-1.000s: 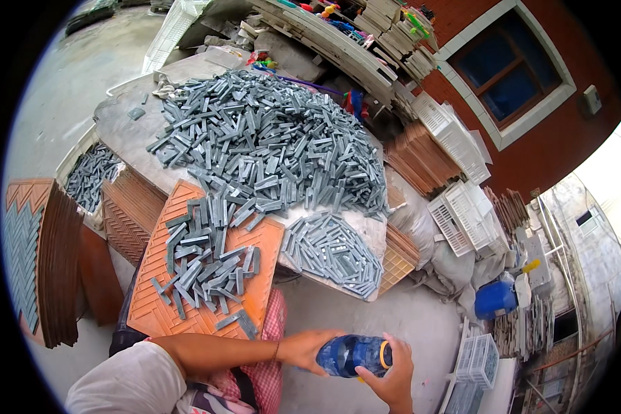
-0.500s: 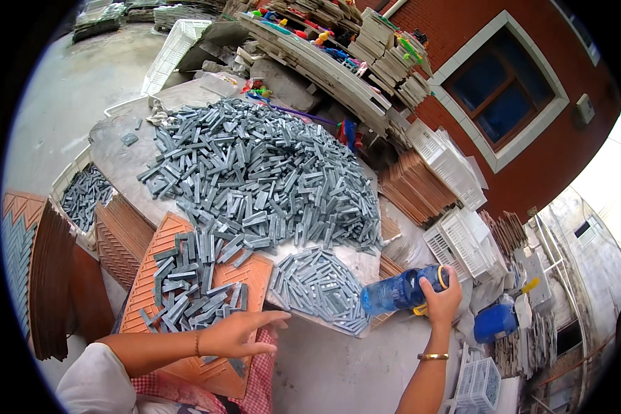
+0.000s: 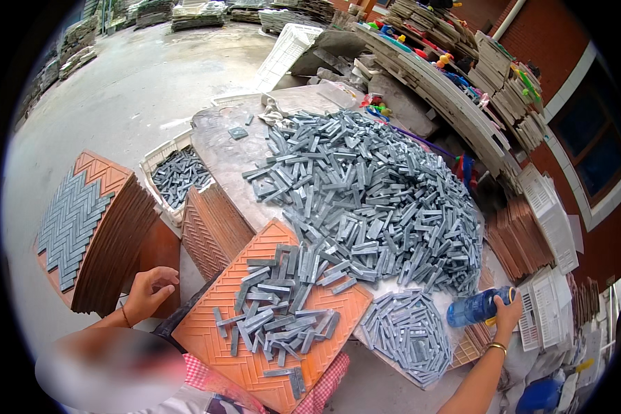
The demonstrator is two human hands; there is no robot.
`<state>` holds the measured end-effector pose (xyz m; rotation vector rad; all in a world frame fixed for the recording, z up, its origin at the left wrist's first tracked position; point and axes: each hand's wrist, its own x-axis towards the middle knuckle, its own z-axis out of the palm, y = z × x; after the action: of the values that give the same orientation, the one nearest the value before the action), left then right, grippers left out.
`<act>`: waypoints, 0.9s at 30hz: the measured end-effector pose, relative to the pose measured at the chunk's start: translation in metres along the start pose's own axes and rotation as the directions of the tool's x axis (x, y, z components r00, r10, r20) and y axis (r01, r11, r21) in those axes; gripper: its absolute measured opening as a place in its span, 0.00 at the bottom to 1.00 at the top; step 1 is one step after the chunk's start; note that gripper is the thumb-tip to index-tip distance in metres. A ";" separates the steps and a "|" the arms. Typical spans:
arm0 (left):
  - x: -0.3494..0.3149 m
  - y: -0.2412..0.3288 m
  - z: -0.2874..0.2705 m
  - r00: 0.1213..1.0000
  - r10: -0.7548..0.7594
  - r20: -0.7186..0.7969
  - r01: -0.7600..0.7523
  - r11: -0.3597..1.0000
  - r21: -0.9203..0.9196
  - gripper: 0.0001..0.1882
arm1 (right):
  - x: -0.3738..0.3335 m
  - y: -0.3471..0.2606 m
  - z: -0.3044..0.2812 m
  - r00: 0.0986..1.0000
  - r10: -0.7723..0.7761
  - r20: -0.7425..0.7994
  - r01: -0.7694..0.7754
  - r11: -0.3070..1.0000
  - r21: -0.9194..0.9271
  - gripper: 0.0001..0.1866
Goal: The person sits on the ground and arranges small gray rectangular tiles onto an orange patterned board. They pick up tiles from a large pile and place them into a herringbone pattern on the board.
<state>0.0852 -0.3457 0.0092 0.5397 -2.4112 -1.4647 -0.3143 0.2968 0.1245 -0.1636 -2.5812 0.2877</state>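
Observation:
My right hand (image 3: 509, 312) grips a clear blue water bottle (image 3: 470, 308), tilted sideways over the right end of the table. Its base points left, near a rounded bundle of thin grey strips (image 3: 410, 334). My left hand (image 3: 150, 293) is raised at the lower left with fingers loosely bent and nothing seen in them. It is beside a tall stack of orange moulded boards (image 3: 114, 265), topped by grey tiles (image 3: 72, 224) in herringbone. Before me lies an orange grooved board (image 3: 210, 338), with loose grey tile strips (image 3: 290, 331) heaped over it.
A large mound of grey strips (image 3: 372, 207) covers much of the table (image 3: 221, 148). A white crate (image 3: 147, 172) of strips stands left of it. Boards with colourful toys (image 3: 445, 61) lie behind. White baskets (image 3: 548, 221) and stacked orange boards (image 3: 521, 241) stand at right.
The view has swung left, so the scene sits further right. My left hand has moved left, away from above the grooved board. My right hand still holds the bottle.

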 end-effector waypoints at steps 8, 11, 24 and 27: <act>-0.006 -0.014 0.035 0.967 0.189 0.169 -0.205 0.975 0.086 0.10 | -0.070 -0.062 -0.020 0.957 -0.290 -0.030 0.291 0.956 0.037 0.35; -0.013 -0.018 0.057 0.897 0.409 0.170 -0.435 0.883 0.176 0.10 | -0.181 -0.168 -0.031 0.776 -0.597 0.202 0.508 0.782 0.360 0.34; 0.098 -0.004 0.129 0.520 0.642 0.563 -0.841 0.501 0.205 0.30 | -0.297 -0.282 0.064 0.355 -0.929 0.099 0.721 0.340 0.604 0.19; 0.130 0.009 0.153 0.662 0.634 0.400 -0.747 0.597 0.293 0.25 | -0.259 -0.277 0.089 0.580 -0.794 0.185 0.584 0.563 0.585 0.13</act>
<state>-0.0962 -0.2787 -0.0476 -0.5545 -2.6667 -0.6647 -0.1572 -0.0315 -0.0130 1.2586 -2.6279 0.6761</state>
